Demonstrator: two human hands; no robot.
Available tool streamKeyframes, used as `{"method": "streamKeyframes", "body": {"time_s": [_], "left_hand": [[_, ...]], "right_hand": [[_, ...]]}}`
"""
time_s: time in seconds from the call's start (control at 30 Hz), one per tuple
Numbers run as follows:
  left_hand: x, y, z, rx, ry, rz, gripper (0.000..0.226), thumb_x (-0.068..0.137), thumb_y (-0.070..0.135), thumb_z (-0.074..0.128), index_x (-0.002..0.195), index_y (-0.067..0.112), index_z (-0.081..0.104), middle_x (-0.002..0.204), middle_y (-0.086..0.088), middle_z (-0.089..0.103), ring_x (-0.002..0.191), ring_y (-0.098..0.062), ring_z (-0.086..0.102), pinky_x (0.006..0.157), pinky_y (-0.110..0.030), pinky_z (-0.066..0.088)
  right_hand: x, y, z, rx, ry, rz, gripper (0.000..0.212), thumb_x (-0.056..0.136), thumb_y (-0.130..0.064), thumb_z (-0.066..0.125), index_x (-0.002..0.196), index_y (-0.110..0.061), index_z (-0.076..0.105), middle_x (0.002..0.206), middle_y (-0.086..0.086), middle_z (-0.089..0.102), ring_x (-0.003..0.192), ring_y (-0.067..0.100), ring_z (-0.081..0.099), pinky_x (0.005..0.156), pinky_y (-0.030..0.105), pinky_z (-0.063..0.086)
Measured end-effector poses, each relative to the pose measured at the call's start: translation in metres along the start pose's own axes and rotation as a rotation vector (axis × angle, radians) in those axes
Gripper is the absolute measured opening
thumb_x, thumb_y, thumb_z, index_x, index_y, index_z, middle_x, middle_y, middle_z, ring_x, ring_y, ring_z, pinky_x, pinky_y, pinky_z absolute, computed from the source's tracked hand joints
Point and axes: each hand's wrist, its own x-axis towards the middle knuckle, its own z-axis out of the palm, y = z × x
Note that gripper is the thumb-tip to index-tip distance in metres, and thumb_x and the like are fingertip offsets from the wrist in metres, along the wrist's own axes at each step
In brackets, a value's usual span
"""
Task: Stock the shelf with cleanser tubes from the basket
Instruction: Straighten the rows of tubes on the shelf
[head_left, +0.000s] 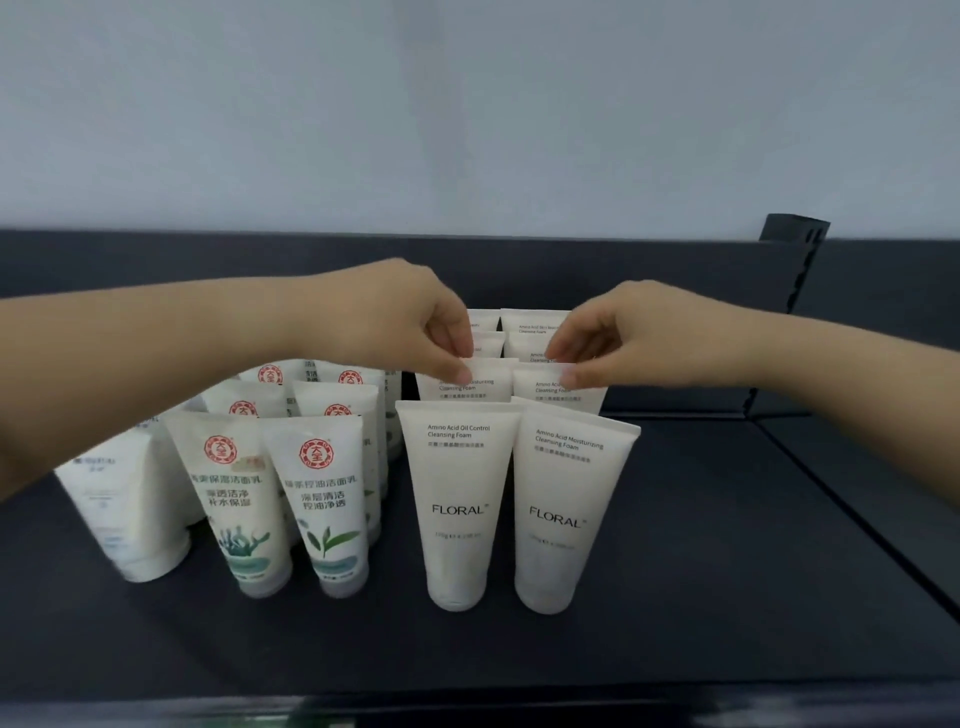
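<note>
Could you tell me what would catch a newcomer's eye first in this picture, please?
The left hand pinches the top of one second-row tube, the right hand its neighbour. Two upright FLORAL tubes stand in front, with red-emblem tubes to their left on the dark shelf.

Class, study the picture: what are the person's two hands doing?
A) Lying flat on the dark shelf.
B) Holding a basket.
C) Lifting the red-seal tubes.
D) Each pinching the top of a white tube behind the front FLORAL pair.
D: the left hand pinches the top edge of the left second-row tube, and the right hand pinches the right second-row tube, both behind the front FLORAL tubes.
</note>
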Motion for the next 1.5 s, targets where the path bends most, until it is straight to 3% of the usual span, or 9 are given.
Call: {"method": "streamKeyframes", "body": {"time_s": [0.23,0.57,0.87,1.07,1.17,1.27,1.33,1.43,1.5], "left_hand": [[0.007,-0.003,0.023,0.213,-0.039,0.023,0.031,0.085,0.044,0.062,0.113,0.03,0.062,0.106,0.015,0.063,0.095,-0.009,0.06,0.087,-0.031,0.051],[0.007,-0.004,0.023,0.19,-0.043,0.068,0.024,0.088,0.034,0.063,0.11,0.025,0.066,0.09,0.02,0.058,0.089,-0.006,0.057,0.08,-0.022,0.045],[0.006,-0.009,0.023,0.164,-0.004,0.052,0.025,0.089,0.031,0.062,0.113,0.025,0.065,0.077,0.03,0.045,0.076,0.001,0.049,0.063,-0.004,0.033],[0.006,-0.009,0.023,0.158,-0.026,0.04,0.022,0.087,0.033,0.065,0.108,0.029,0.066,0.086,0.022,0.061,0.079,0.001,0.056,0.07,-0.016,0.044],[0.003,-0.006,0.013,0.065,-0.032,0.004,0.029,0.082,0.028,0.07,0.111,0.03,0.065,0.1,0.018,0.068,0.09,0.002,0.063,0.086,-0.023,0.051],[-0.002,0.0,-0.002,-0.031,0.028,0.023,0.028,0.082,0.02,0.071,0.107,0.031,0.066,0.098,0.019,0.069,0.088,0.011,0.063,0.086,-0.012,0.049],[-0.009,0.006,-0.011,-0.062,0.106,0.052,0.021,0.084,0.019,0.069,0.098,0.034,0.066,0.092,0.023,0.069,0.084,0.017,0.06,0.077,-0.003,0.046],[-0.02,0.016,-0.017,-0.053,0.148,0.067,0.005,0.083,0.031,0.066,0.086,0.035,0.068,0.08,0.021,0.07,0.079,0.012,0.061,0.076,-0.014,0.05],[-0.027,0.021,-0.013,-0.036,0.061,0.056,0.011,0.078,0.042,0.065,0.085,0.034,0.07,0.078,0.023,0.07,0.075,0.008,0.063,0.073,-0.016,0.051]], "right_hand": [[-0.003,0.0,0.019,-0.169,-0.031,0.006,0.015,0.085,-0.031,0.062,0.094,-0.019,0.066,0.091,-0.004,0.067,0.084,0.013,0.06,0.075,0.034,0.051],[-0.001,0.005,0.023,-0.167,-0.022,0.004,0.022,0.085,-0.029,0.062,0.087,-0.007,0.06,0.085,0.006,0.063,0.08,0.025,0.059,0.07,0.041,0.048],[-0.002,0.002,0.023,-0.172,-0.001,0.002,0.02,0.085,-0.027,0.062,0.081,-0.008,0.058,0.08,0.007,0.063,0.073,0.023,0.057,0.064,0.036,0.045],[-0.003,0.0,0.021,-0.19,-0.025,0.002,0.017,0.087,-0.028,0.061,0.092,-0.012,0.063,0.089,0.002,0.065,0.083,0.02,0.06,0.071,0.034,0.048],[-0.006,-0.003,0.009,-0.148,0.023,-0.003,0.023,0.083,-0.03,0.068,0.105,-0.024,0.064,0.099,-0.012,0.066,0.089,0.004,0.061,0.082,0.023,0.05],[-0.015,-0.011,-0.005,-0.035,0.171,-0.048,0.018,0.083,-0.025,0.068,0.102,-0.025,0.069,0.093,-0.016,0.07,0.083,-0.006,0.063,0.084,0.017,0.051],[-0.023,-0.019,-0.012,0.024,0.208,-0.064,0.012,0.084,-0.029,0.065,0.095,-0.029,0.071,0.086,-0.017,0.07,0.081,-0.008,0.063,0.082,0.018,0.053],[-0.036,-0.03,-0.013,0.048,0.135,-0.055,0.02,0.079,-0.044,0.062,0.092,-0.032,0.071,0.083,-0.02,0.07,0.08,-0.009,0.063,0.082,0.02,0.053],[-0.041,-0.035,-0.009,-0.012,0.041,-0.027,0.033,0.073,-0.056,0.062,0.096,-0.034,0.07,0.083,-0.024,0.069,0.081,-0.011,0.062,0.081,0.018,0.051]]}}
